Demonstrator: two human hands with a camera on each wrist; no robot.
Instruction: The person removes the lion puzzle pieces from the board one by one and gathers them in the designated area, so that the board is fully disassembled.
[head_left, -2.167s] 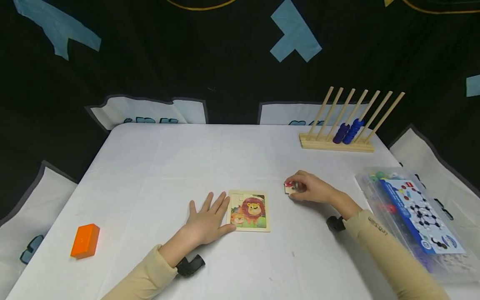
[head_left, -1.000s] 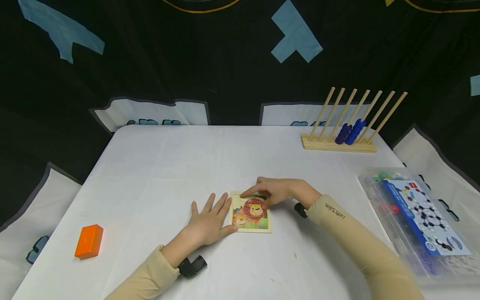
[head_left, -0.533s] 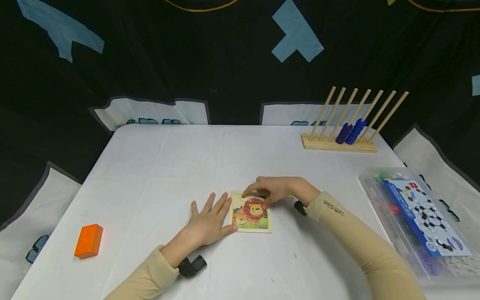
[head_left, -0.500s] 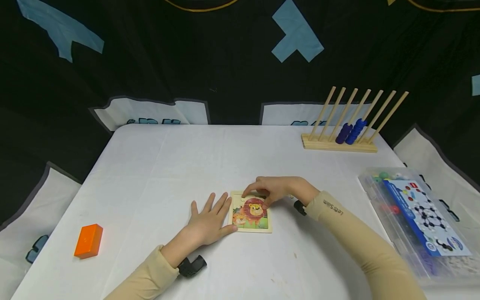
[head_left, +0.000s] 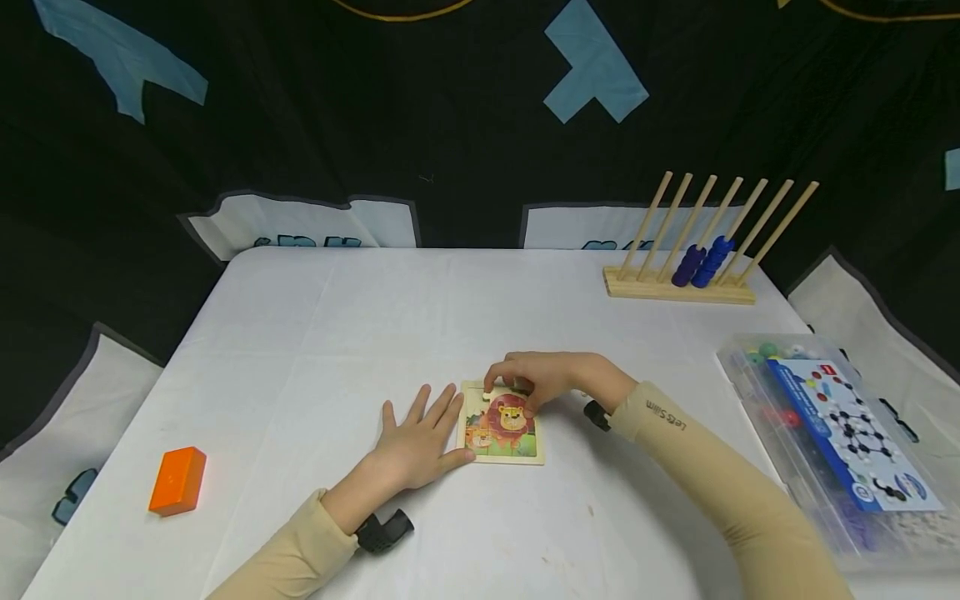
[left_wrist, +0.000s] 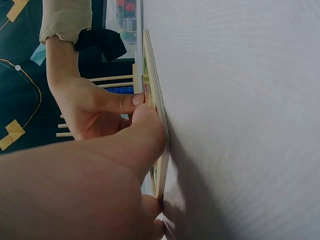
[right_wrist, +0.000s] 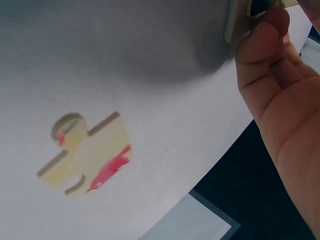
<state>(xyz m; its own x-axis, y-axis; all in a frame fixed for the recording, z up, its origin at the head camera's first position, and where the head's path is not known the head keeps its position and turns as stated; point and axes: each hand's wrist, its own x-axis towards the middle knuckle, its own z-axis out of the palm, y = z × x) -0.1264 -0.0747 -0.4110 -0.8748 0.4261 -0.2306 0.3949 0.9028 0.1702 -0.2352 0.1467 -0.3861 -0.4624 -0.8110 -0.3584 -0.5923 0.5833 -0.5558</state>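
The puzzle (head_left: pixel 500 427) pictures a yellow, red-maned lion (head_left: pixel 512 414).

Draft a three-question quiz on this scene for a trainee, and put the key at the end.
1. True or false: the left hand lies with its fingers spread and its thumb on the edge of the lion puzzle.

2. Count: how many of the pegs on the wooden rack carry beads?

3. Multiple choice: in the right wrist view, what lies on the table apart from the right hand?
A) an orange block
B) a loose puzzle piece
C) a spoon

Key: 1. True. 2. Two. 3. B.
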